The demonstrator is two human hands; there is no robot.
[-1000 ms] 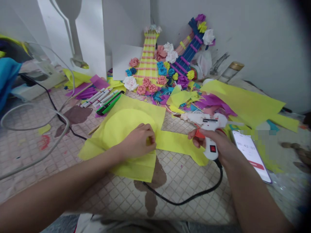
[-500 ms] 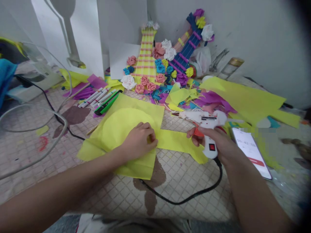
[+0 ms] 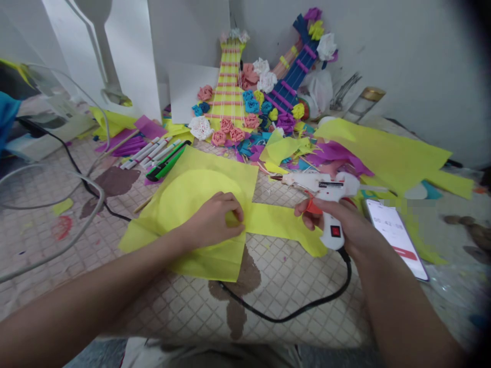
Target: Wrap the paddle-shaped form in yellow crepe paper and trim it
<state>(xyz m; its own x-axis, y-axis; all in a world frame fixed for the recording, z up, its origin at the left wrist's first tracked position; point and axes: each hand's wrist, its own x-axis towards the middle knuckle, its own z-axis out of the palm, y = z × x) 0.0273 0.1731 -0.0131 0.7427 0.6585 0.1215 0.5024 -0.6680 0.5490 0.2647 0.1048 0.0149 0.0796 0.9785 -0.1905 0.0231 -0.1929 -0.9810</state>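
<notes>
On the table lies a guitar-shaped yellow cutout (image 3: 199, 189), its rounded body over a larger yellow sheet (image 3: 215, 263) and its long neck (image 3: 274, 220) reaching right. My left hand (image 3: 217, 217) rests on the body's right end, thumb and fingers pinched together at the paper's edge. Held in my right hand (image 3: 353, 225) is a white hot glue gun (image 3: 332, 186), a finger at its orange trigger (image 3: 313, 206). Its nozzle points left, above the neck and apart from it. A black cord (image 3: 295, 319) runs from the handle and under the sheet.
Behind stand a yellow paper guitar (image 3: 229, 84) and a blue one (image 3: 293, 76) with paper flowers. A green cutter (image 3: 169, 161) and several markers (image 3: 146, 153) lie left. A phone (image 3: 397, 237) sits right, near yellow sheets (image 3: 391, 148). A grey cable (image 3: 86, 230) loops at left.
My left hand has shifted very slightly left along the paper's edge. The glue gun stays in my right hand at nearly the same spot; the view has tilted a little.
</notes>
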